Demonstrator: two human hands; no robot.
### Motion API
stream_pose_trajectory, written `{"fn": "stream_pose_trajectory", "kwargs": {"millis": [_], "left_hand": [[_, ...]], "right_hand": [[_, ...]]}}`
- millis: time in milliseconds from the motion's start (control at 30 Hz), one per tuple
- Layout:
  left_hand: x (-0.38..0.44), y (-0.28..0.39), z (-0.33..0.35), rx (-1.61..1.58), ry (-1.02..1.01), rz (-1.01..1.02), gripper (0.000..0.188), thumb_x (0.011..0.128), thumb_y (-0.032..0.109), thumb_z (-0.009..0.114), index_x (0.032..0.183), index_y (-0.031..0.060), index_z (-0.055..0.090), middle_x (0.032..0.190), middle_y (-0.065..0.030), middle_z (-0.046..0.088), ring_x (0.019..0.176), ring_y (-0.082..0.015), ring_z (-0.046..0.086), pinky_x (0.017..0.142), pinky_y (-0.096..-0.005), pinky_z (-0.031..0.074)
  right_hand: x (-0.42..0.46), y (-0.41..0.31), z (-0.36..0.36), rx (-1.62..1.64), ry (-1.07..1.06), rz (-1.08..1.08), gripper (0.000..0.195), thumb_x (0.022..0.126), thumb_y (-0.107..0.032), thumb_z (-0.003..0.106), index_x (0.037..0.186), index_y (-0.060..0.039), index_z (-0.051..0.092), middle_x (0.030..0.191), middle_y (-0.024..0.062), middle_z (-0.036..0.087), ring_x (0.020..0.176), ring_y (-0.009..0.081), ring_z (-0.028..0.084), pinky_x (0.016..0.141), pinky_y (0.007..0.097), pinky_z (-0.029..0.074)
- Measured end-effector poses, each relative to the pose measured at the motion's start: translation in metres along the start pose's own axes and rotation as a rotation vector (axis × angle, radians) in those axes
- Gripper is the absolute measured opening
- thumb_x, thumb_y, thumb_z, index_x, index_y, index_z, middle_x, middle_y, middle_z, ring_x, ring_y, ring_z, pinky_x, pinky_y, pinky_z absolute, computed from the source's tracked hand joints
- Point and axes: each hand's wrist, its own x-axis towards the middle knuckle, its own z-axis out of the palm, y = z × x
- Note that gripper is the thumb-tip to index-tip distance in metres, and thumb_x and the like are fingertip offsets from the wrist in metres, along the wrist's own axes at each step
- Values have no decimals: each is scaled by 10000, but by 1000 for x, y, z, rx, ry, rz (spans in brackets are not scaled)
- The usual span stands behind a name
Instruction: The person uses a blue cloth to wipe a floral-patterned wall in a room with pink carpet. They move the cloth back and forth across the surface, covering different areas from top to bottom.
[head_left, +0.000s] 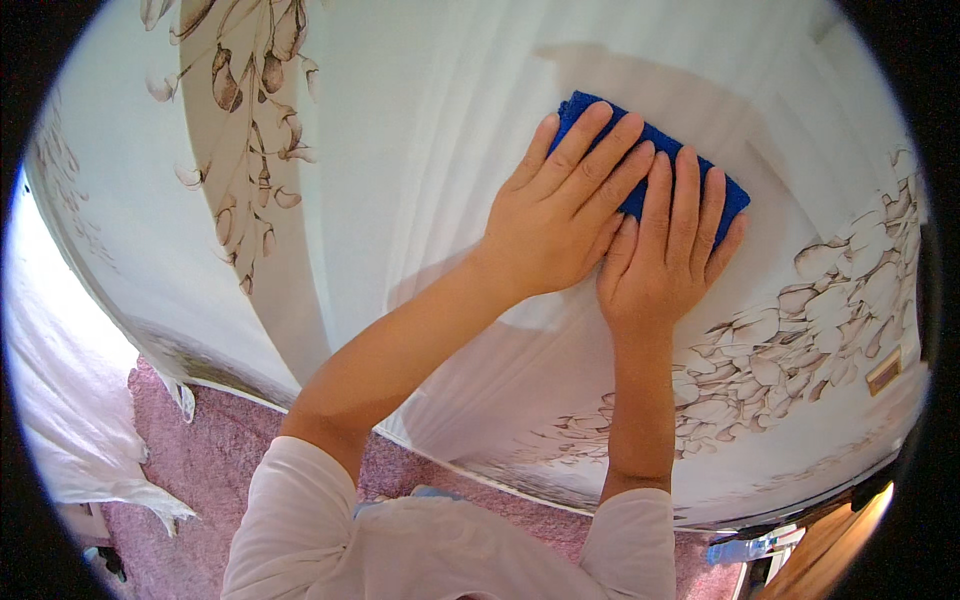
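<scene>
Both my hands lie flat on a folded blue cloth (636, 198), pressing it against a pale wall (390, 135) printed with a flower pattern. My left hand (551, 206) covers the cloth's left part, its fingers spread and pointing up and right. Beside it, my right hand (660, 259) covers the right part with its fingers pointing up. The index fingers meet near the cloth's middle. Blue shows between the fingers and along the upper and right edges. Shadows of my arms and head fall on the wall around the cloth.
Printed blossoms (262, 150) hang at the upper left; more petals (795, 330) spread at the right near a small wall plate (884, 371). Pink carpet (202, 465) covers the floor. A white curtain (67, 405) hangs left. A plastic bottle (739, 550) stands near wooden furniture (832, 551).
</scene>
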Motion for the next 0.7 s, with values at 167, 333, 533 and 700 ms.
{"fn": "stream_pose_trajectory", "kwargs": {"millis": [167, 333, 533, 700], "left_hand": [[-56, 1, 5, -5, -96, -31, 417, 763, 228, 476, 1135, 42, 472, 1255, -133, 379, 1192, -337, 294, 980, -484, 162], [-149, 13, 14, 57, -182, -64, 389, 751, 217, 479, 1074, 2, 495, 1229, -199, 381, 1180, -406, 276, 965, -539, 152], [-85, -3, 5, 111, -171, -3, 406, 818, 269, 385, 1115, 10, 481, 1235, -185, 388, 1187, -385, 282, 976, -506, 154], [-33, -14, 1, 141, -111, 100, 431, 835, 301, 345, 1143, 25, 467, 1246, -173, 381, 1195, -370, 279, 990, -479, 141]], "right_hand": [[-49, -18, 3, 47, -170, 23, 365, 800, -258, 413, 1111, -99, 515, 1227, 55, 426, 1165, 261, 348, 964, 521, 113], [-129, -43, 13, 65, -150, -119, 337, 816, -221, 381, 1042, -42, 556, 1170, 104, 467, 1142, 301, 352, 964, 513, 135], [-71, -39, 8, 127, -163, 104, 297, 770, -215, 470, 1036, -128, 569, 1196, 23, 462, 1155, 236, 364, 971, 506, 116], [-36, -30, 11, 123, -50, 166, 276, 810, -223, 433, 1039, -140, 564, 1188, 15, 465, 1160, 238, 356, 967, 525, 109]]}}
